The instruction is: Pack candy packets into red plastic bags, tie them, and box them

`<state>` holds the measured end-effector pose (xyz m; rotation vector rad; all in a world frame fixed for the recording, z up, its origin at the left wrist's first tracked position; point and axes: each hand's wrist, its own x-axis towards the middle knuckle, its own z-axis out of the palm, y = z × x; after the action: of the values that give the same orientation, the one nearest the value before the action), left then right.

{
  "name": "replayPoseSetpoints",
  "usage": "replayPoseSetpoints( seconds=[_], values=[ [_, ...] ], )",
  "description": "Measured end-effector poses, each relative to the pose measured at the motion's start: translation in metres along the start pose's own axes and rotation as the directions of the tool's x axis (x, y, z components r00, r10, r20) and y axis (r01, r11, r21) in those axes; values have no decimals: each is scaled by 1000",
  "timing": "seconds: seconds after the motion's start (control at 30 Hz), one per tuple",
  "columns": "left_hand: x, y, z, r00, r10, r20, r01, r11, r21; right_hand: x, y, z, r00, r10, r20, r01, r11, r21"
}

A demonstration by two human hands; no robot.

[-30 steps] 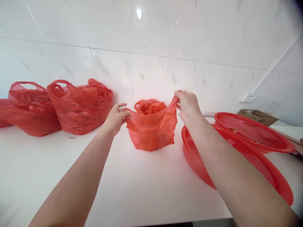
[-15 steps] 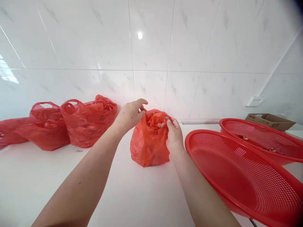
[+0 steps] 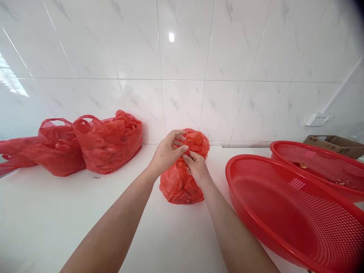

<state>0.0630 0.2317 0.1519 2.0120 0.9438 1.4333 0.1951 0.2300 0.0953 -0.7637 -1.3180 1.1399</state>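
A red plastic bag (image 3: 182,187) stands full on the white table, right in front of me. Both hands meet at its upper front, where the plastic is drawn together. My left hand (image 3: 170,149) comes from the left, thumb and fingers closed around the gathered plastic. From the right, my right hand (image 3: 197,167) pinches the same gathered part between thumb and forefinger. Crumpled plastic bulges up behind the fingers. What lies inside the bag is hidden.
Several more red plastic bags (image 3: 110,148) stand along the wall at the left. A large red perforated basket (image 3: 267,197) is close by my right forearm. Behind it are another red basket (image 3: 315,151) holding small items, and a cardboard box (image 3: 335,146). A tiled wall (image 3: 184,102) bounds the back.
My hands have come together from the two sides of the bag's mouth to its front middle. The open mouth has been gathered in, and the view has shifted slightly.
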Motion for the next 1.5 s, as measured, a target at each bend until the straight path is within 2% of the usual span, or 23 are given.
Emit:
replayPoseSetpoints(
  seconds=[0.07,0.1,0.17,0.23,0.4,0.47,0.53,0.63,0.73,0.8,0.87,0.97,1.07,1.13,1.2,1.3,1.4,1.5],
  values=[
    [-14,-11,2,997,34,-74,-26,995,99,2,6,-4,996,34,-80,-34,999,4],
    [-21,-17,4,997,54,-59,-45,988,144,2,9,-5,994,47,-98,-46,999,14],
    [-35,-29,7,998,68,16,-70,979,191,1,13,-7,996,52,-72,-51,998,24],
    [-45,-41,11,999,38,28,-42,981,187,-1,16,-9,999,38,-13,-38,999,1],
    [-55,-63,20,984,-103,-145,114,991,69,-9,19,-18,977,75,198,-68,997,-43],
    [-55,-67,23,979,-161,-122,159,987,-25,-12,19,-24,963,87,256,-76,996,-55],
    [-56,-70,25,974,-224,-30,219,969,-114,-14,20,-28,962,86,259,-63,993,-96],
    [-55,-70,28,956,-289,45,292,939,-181,-18,23,-33,979,48,197,-15,986,-166],
    [-54,-66,30,938,-344,40,345,919,-193,-21,28,-34,999,-18,31,27,943,-332],
    [-54,-63,31,931,-361,51,364,914,-180,-23,32,-34,994,-68,-82,21,880,-475],
    [-54,-60,31,934,-352,66,358,918,-170,-25,36,-33,986,-107,-126,27,855,-517],
    [-56,-58,32,942,-325,77,334,930,-152,-27,39,-34,994,-56,-90,19,928,-373],
    [-59,-58,31,947,-315,63,320,941,-112,-29,38,-36,997,38,-60,-44,994,-98],
    [-62,-57,29,957,-289,22,289,956,-56,-29,37,-39,993,65,-95,-59,997,56],
    [-65,-56,25,975,-222,-25,222,975,16,-29,36,-42,981,74,-178,-63,996,66],
    [-71,-55,12,988,-128,-89,136,986,93,-28,40,-47,949,54,-311,-78,995,-66],
    [-82,-56,-6,977,-163,-134,181,975,131,-28,46,-54,932,37,-360,-71,994,-84],
    [-96,-60,-22,966,-251,-67,258,959,118,-30,53,-63,959,20,-283,-31,999,-33]
  ],
)
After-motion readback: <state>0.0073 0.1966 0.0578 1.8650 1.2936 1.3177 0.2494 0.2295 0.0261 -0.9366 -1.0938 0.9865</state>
